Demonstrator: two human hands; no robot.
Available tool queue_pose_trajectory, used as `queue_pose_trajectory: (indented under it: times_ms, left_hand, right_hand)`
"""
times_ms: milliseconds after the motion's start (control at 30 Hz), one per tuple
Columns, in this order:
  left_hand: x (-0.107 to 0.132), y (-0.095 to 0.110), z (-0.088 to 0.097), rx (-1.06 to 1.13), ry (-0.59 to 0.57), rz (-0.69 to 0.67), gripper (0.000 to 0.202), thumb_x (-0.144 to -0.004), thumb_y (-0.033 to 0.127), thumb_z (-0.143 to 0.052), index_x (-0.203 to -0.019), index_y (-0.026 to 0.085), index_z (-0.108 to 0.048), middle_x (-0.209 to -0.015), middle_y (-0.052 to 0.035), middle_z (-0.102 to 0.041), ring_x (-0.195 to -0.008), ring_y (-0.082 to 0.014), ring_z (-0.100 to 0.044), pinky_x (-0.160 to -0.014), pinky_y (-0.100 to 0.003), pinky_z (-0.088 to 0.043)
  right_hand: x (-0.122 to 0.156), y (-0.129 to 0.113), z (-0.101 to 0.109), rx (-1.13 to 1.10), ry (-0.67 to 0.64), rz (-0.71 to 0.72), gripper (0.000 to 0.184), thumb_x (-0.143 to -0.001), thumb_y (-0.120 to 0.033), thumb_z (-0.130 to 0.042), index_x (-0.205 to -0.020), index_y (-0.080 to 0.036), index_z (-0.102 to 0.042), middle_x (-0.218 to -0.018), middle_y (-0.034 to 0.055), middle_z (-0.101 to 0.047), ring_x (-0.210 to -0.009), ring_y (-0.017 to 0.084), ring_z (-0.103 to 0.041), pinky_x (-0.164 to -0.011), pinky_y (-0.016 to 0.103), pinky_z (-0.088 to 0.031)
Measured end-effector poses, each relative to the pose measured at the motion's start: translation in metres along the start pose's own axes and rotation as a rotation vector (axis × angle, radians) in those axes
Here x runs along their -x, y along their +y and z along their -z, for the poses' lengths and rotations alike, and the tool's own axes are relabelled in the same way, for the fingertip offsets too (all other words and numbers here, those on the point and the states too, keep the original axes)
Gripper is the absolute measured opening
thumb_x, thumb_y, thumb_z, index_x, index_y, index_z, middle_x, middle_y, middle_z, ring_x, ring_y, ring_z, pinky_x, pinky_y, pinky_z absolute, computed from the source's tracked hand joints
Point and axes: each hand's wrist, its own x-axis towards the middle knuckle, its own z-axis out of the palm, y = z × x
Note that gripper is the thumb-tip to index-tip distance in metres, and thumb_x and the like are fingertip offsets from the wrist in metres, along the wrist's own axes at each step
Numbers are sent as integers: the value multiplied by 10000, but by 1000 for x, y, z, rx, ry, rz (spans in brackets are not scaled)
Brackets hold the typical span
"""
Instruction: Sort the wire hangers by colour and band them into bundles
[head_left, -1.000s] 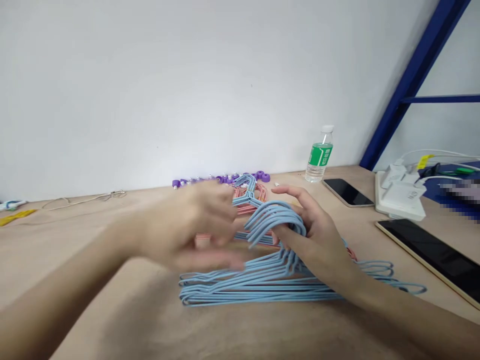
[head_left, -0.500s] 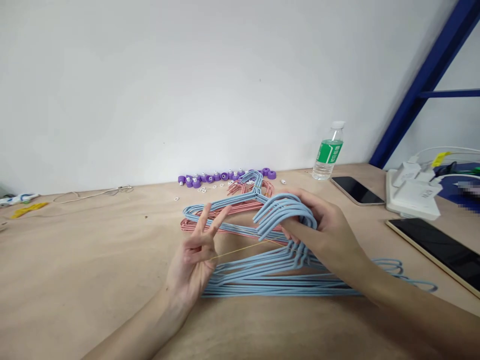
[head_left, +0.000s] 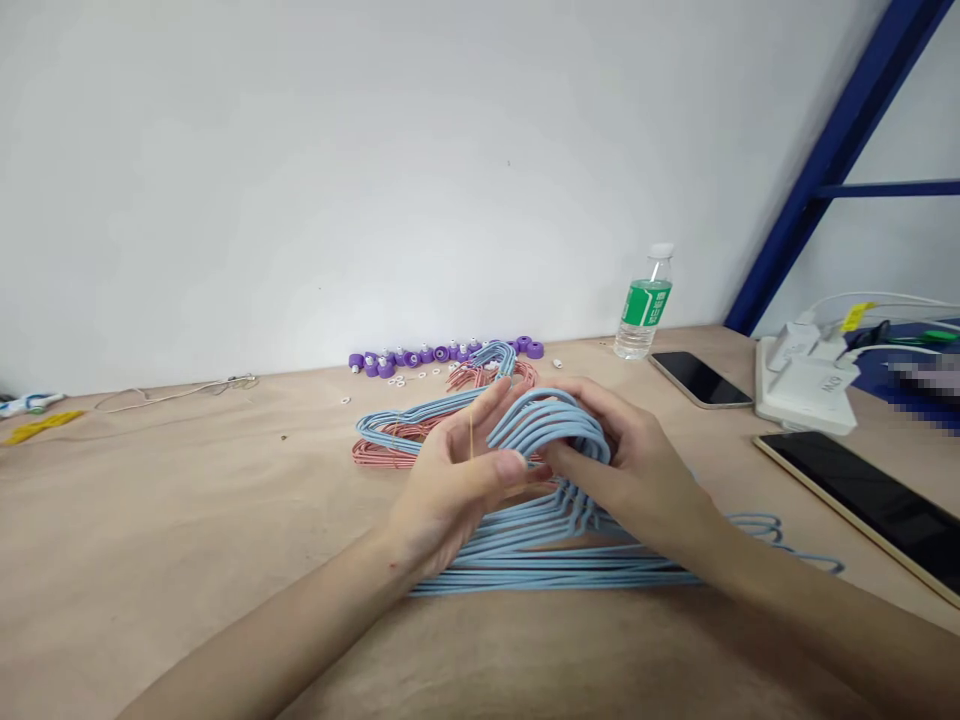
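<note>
A bundle of blue clothes hangers (head_left: 570, 545) lies in front of me, with its curved hooks standing up. My right hand (head_left: 637, 460) is closed around these hooks from the right. Close against the hooks on their left side is my left hand (head_left: 457, 480), thumb and fingers curled in. A thin yellowish rubber band (head_left: 472, 437) is looped on the left hand; its far part is hidden behind the fingers and hooks. Behind my hands lies another stack of blue hangers (head_left: 409, 412) on top of pink hangers (head_left: 382, 457).
Purple caps (head_left: 386, 366) and small white rings line the wall. To the right are a water bottle (head_left: 643, 305), a phone (head_left: 700, 378), a larger phone (head_left: 862, 500) and a white power strip (head_left: 806, 385) with chargers. Yellow strips (head_left: 45, 427) lie far left.
My left hand has moved right and up to the hooks, its two spread fingers now curled in, bringing the rubber band along. My right hand keeps its grip. The view shifted slightly.
</note>
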Motion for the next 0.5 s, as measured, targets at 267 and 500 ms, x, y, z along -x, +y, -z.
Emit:
queue_pose_trajectory:
  times_ms: [267, 500]
  left_hand:
    - [-19, 19, -4, -653, 0, -58, 601, -597, 288, -724, -1160, 186, -542, -995, -35, -627, -997, -212, -534, -893, -354, -401]
    - [-29, 58, -28, -1379, -262, -86, 181, -634, 135, -629, -805, 178, -672, -648, 24, -611, -569, -114, -508, -515, -230, -369]
  right_hand:
    - [7, 14, 0, 541, 61, 399, 306, -831, -244, -408, -1114, -131, -439, -1034, 144, -488, -1008, 256, -475, -841, 449, -440]
    - [13, 12, 13, 724, 172, 688, 478, -744, -145, -519, -1187, -186, -344, -1151, 149, -377, -1089, 262, -420, -829, 416, -466]
